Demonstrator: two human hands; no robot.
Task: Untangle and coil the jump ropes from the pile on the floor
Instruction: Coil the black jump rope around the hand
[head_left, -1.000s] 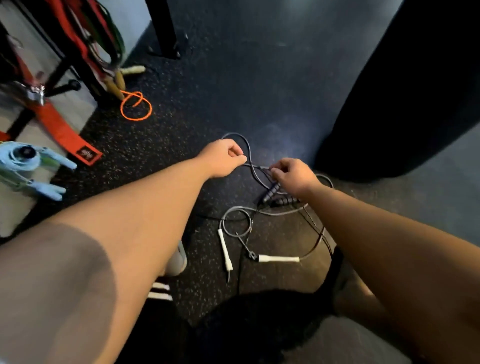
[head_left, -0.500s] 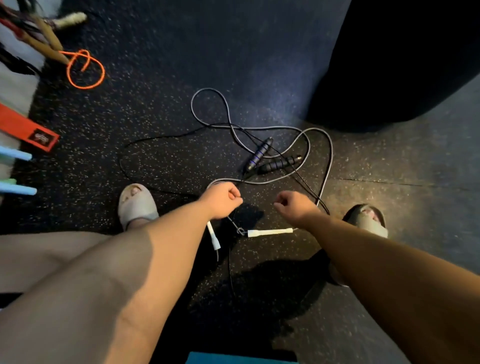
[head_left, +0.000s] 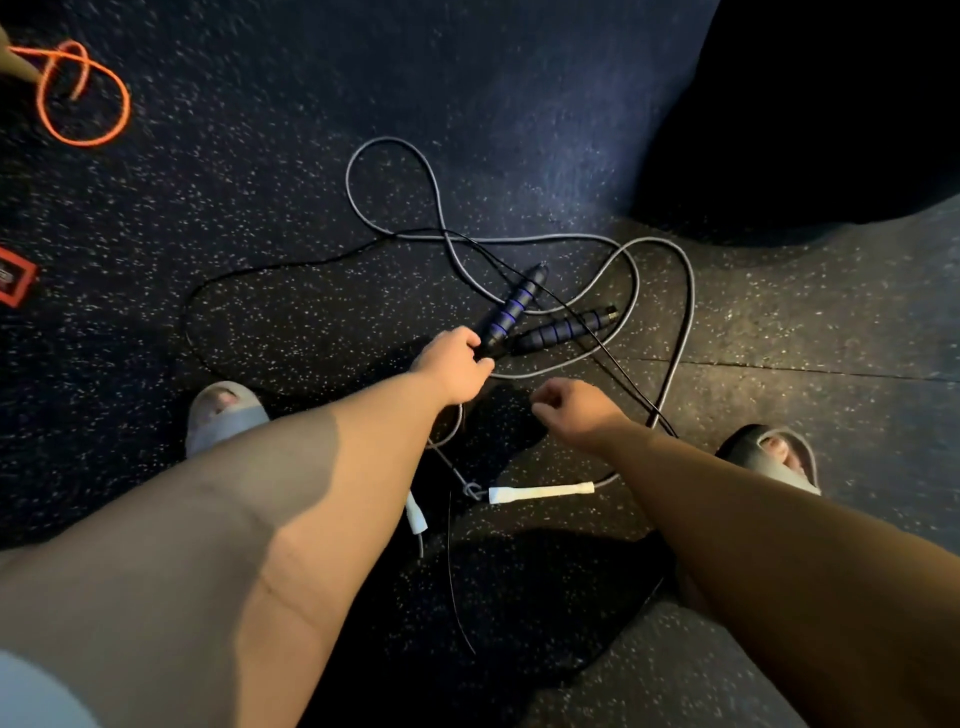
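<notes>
Beyond both hands, the speckled floor (head_left: 311, 322) carries the grey rope (head_left: 387, 139) in loops, crossed by a thin black rope (head_left: 291, 262). My left hand (head_left: 452, 369) grips one black handle (head_left: 511, 306), which points away up-right. Its twin (head_left: 563, 330) lies just right. I cannot tell whether my curled right hand (head_left: 576, 410) pinches anything. A white handle (head_left: 540, 491) lies crosswise nearer me, and another (head_left: 415, 517) is half hidden by my left forearm.

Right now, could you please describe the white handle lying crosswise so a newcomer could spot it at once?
On the speckled floor, look between the person's two forearms, nearer than the black handles. The white handle lies crosswise there, fully in view with grey rope leaving its right end. The other white handle is half hidden by the left forearm.
</notes>
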